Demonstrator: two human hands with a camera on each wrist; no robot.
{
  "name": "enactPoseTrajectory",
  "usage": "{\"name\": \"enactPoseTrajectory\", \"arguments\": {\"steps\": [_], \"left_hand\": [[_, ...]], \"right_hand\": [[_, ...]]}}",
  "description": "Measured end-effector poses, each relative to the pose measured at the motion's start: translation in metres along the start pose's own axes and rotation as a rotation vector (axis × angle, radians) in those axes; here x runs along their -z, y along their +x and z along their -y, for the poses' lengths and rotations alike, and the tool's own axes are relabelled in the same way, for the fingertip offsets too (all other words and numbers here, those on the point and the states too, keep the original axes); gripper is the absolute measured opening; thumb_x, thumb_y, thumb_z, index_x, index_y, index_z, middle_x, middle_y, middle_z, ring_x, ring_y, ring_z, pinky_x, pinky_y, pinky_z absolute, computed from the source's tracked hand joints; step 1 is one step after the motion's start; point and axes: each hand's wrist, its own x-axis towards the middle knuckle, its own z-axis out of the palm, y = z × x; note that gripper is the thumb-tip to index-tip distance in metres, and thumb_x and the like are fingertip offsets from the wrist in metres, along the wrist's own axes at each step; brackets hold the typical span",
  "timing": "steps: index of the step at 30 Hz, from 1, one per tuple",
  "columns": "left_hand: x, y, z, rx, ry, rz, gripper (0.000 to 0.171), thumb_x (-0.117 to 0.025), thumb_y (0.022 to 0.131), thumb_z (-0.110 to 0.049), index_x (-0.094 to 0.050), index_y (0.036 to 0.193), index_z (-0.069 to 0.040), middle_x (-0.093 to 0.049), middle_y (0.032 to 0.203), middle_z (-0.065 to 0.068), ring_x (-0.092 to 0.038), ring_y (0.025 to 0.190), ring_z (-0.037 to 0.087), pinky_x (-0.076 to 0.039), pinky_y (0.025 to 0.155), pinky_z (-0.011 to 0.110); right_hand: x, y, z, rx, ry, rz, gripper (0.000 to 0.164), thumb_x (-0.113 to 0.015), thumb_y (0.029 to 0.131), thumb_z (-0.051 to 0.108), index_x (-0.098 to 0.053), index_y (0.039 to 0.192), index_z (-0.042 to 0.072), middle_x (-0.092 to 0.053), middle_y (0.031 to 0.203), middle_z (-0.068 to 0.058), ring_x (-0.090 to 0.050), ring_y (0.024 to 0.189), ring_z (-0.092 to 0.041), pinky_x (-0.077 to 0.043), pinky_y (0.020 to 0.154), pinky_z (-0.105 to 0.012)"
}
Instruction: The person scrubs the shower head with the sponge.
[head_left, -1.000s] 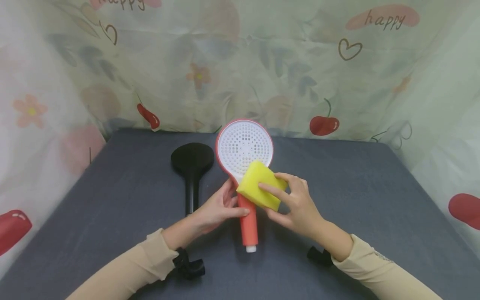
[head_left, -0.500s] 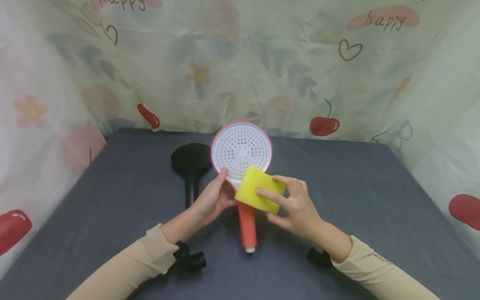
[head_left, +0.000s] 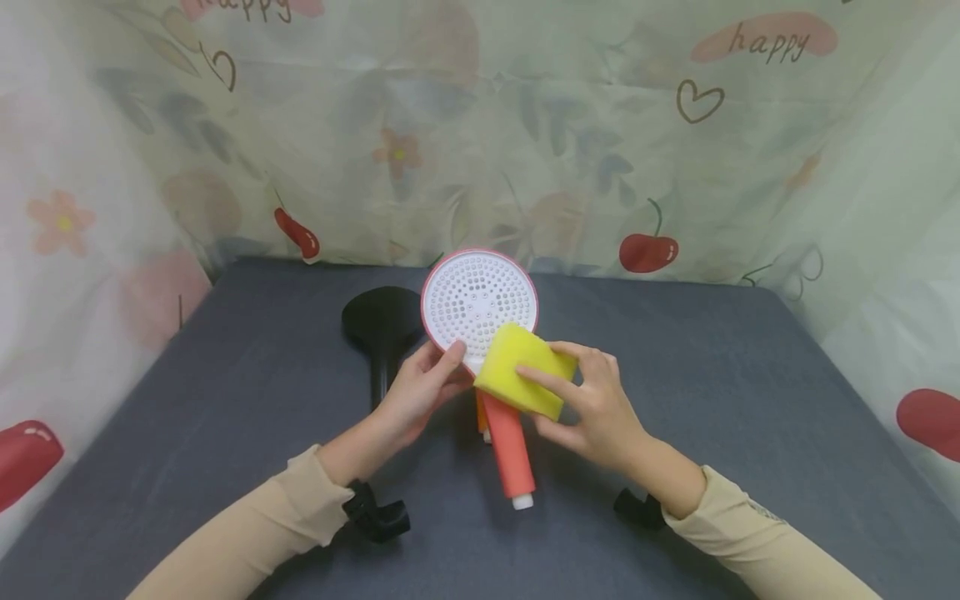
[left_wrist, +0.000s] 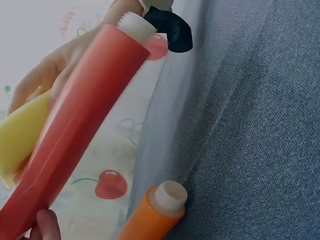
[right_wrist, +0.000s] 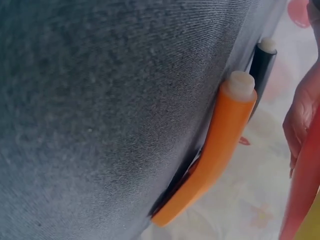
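Note:
A red hand shower head (head_left: 510, 450) with a white, nozzle-dotted face is held up above the dark table. My left hand (head_left: 418, 393) grips it at the neck, thumb on the lower left of the face. In my right hand (head_left: 602, 408) is a yellow sponge (head_left: 517, 367), gripped between thumb and fingers and covering the shower head's neck in the head view. The left wrist view shows the red handle (left_wrist: 85, 115) with its white threaded end, the sponge (left_wrist: 20, 132) behind it. The far side of the neck is hidden.
On the table (head_left: 712, 375) lies an orange shower head (right_wrist: 217, 135), mostly hidden behind the red one in the head view. A black shower head (head_left: 382, 321) lies left of it. Black wrist mounts (head_left: 378, 517) sit under both forearms. Printed curtains (head_left: 480, 125) enclose the table's back and sides.
The red shower head has tilted, its handle end swinging right and its face shifting slightly left and down. My left thumb has moved from the handle to the face. The orange handle now shows.

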Motion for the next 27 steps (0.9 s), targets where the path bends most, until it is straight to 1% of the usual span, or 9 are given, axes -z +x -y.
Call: {"name": "enactPoseTrajectory", "arguments": {"steps": [1, 3, 6, 8, 12, 14, 19, 22, 27], "left_hand": [[0.0, 0.001, 0.001, -0.011, 0.005, -0.015, 0.042, -0.049, 0.098, -0.021, -0.041, 0.136, -0.006, -0.06, 0.12, 0.011, -0.064, 0.091, 0.006, -0.05, 0.096, 0.037], [-0.001, 0.002, 0.001, -0.031, 0.001, -0.043, 0.042, -0.051, 0.096, -0.017, -0.041, 0.136, -0.007, -0.06, 0.12, 0.014, -0.065, 0.09, 0.007, -0.051, 0.093, 0.037], [-0.001, 0.003, -0.001, -0.058, -0.009, -0.076, 0.044, -0.055, 0.094, -0.013, -0.038, 0.134, -0.009, -0.066, 0.111, 0.015, -0.068, 0.086, 0.007, -0.054, 0.088, 0.036], [-0.002, 0.003, -0.002, -0.061, -0.015, -0.088, 0.043, -0.056, 0.093, -0.012, -0.037, 0.132, -0.01, -0.068, 0.103, 0.012, -0.069, 0.083, 0.008, -0.055, 0.085, 0.035], [-0.002, 0.003, -0.004, -0.053, 0.005, -0.092, 0.04, -0.056, 0.093, -0.013, -0.038, 0.129, -0.009, -0.069, 0.094, 0.006, -0.069, 0.078, 0.007, -0.057, 0.077, 0.032], [-0.002, 0.003, -0.004, -0.049, 0.01, -0.094, 0.04, -0.056, 0.093, -0.014, -0.04, 0.129, -0.009, -0.067, 0.095, 0.004, -0.068, 0.075, 0.007, -0.058, 0.073, 0.029], [-0.002, 0.004, -0.005, -0.041, -0.002, -0.121, 0.041, -0.057, 0.093, -0.016, -0.043, 0.131, -0.01, -0.061, 0.101, 0.004, -0.066, 0.073, 0.007, -0.057, 0.067, 0.024], [-0.002, 0.006, -0.004, -0.039, -0.029, -0.144, 0.043, -0.058, 0.092, -0.014, -0.044, 0.132, -0.01, -0.06, 0.101, 0.005, -0.067, 0.073, 0.007, -0.058, 0.07, 0.027], [-0.001, 0.009, -0.004, -0.065, -0.062, -0.196, 0.046, -0.059, 0.091, -0.011, -0.044, 0.134, -0.009, -0.06, 0.099, 0.005, -0.066, 0.069, 0.008, -0.057, 0.074, 0.032]], "right_hand": [[0.0, 0.0, 0.0, 0.0, 0.002, 0.001, 0.036, -0.052, 0.089, 0.038, -0.06, 0.12, 0.022, -0.05, 0.119, -0.02, -0.043, 0.111, -0.03, -0.037, 0.078, -0.05], [0.0, 0.001, 0.0, -0.006, 0.006, 0.006, 0.036, -0.052, 0.089, 0.039, -0.06, 0.12, 0.022, -0.05, 0.12, -0.02, -0.043, 0.112, -0.03, -0.037, 0.079, -0.05], [-0.001, 0.002, 0.0, 0.002, 0.013, 0.005, 0.037, -0.059, 0.085, 0.035, -0.06, 0.12, 0.022, -0.05, 0.12, -0.02, -0.044, 0.112, -0.03, -0.038, 0.078, -0.05], [-0.001, 0.004, 0.001, 0.006, 0.013, 0.01, 0.039, -0.062, 0.083, 0.033, -0.06, 0.12, 0.022, -0.05, 0.12, -0.02, -0.044, 0.112, -0.03, -0.039, 0.078, -0.05], [-0.002, 0.01, 0.002, 0.021, -0.001, 0.01, 0.057, -0.076, 0.064, 0.02, -0.061, 0.119, 0.022, -0.051, 0.12, -0.02, -0.045, 0.11, -0.031, -0.04, 0.078, -0.05], [-0.003, 0.012, 0.002, 0.023, -0.01, 0.01, 0.06, -0.078, 0.061, 0.019, -0.061, 0.119, 0.022, -0.051, 0.121, -0.02, -0.045, 0.111, -0.031, -0.04, 0.078, -0.05], [-0.004, 0.013, 0.004, 0.029, -0.027, 0.031, 0.062, -0.08, 0.062, 0.02, -0.06, 0.12, 0.024, -0.05, 0.121, -0.021, -0.046, 0.111, -0.032, -0.042, 0.079, -0.051], [-0.005, 0.011, 0.006, 0.043, -0.017, 0.062, 0.062, -0.08, 0.063, 0.021, -0.059, 0.121, 0.024, -0.05, 0.122, -0.02, -0.046, 0.111, -0.032, -0.043, 0.078, -0.05], [-0.004, 0.005, 0.01, 0.109, 0.041, 0.151, 0.053, -0.077, 0.07, 0.027, -0.061, 0.12, 0.025, -0.051, 0.122, -0.018, -0.047, 0.112, -0.028, -0.045, 0.079, -0.046]]}}
